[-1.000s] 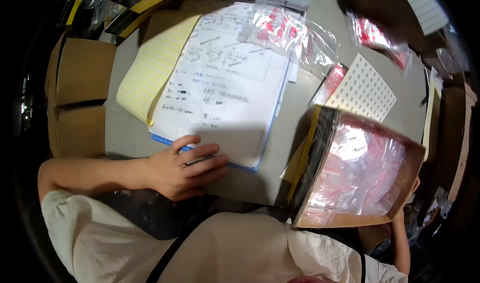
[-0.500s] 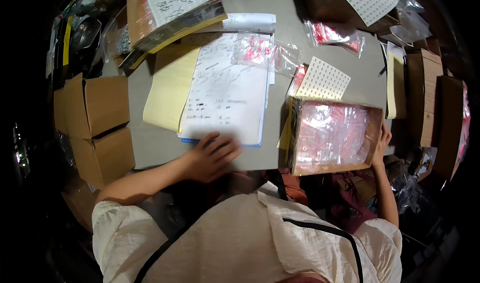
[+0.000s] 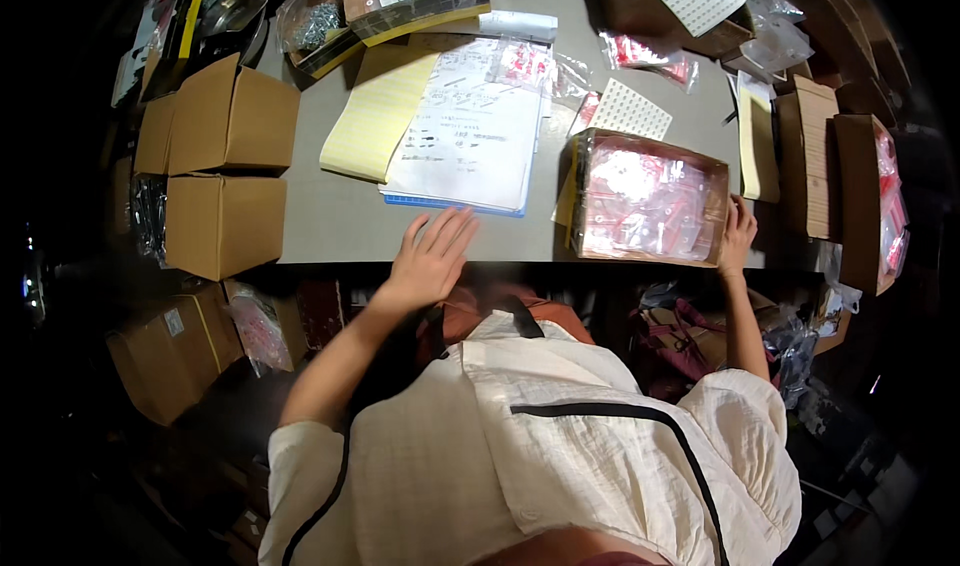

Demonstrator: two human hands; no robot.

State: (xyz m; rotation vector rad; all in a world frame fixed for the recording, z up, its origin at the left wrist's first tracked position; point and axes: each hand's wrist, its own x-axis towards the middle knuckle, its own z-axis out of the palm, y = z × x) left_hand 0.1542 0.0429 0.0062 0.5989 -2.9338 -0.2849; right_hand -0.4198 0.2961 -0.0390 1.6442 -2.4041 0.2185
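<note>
My left hand (image 3: 430, 259) has its fingers stretched out and holds nothing. Its fingertips are at the near edge of a blue clipboard (image 3: 455, 206) under a stack of handwritten sheets (image 3: 455, 136). On the right, my right hand (image 3: 738, 234) grips the right wall of a shallow open cardboard box (image 3: 650, 256), its thumb partly hidden. Clear plastic bags with red markings (image 3: 655, 198) fill that box. Just behind the box lies a sheet of small round stickers (image 3: 632, 111). A clear bag with red print (image 3: 522, 64) rests on the papers.
Two open brown boxes (image 3: 225, 226) stand at the table's left edge. Farther back are a box of metal parts (image 3: 318, 28) and a taped carton (image 3: 420, 14). More red-printed bags (image 3: 650, 58) lie at the back, and a yellow pad (image 3: 758, 146) is to the right.
The whole view has shifted, so the table sits higher in the picture. My left hand, blurred before, now has its fingers straighter. My right hand stays at the box's right side.
</note>
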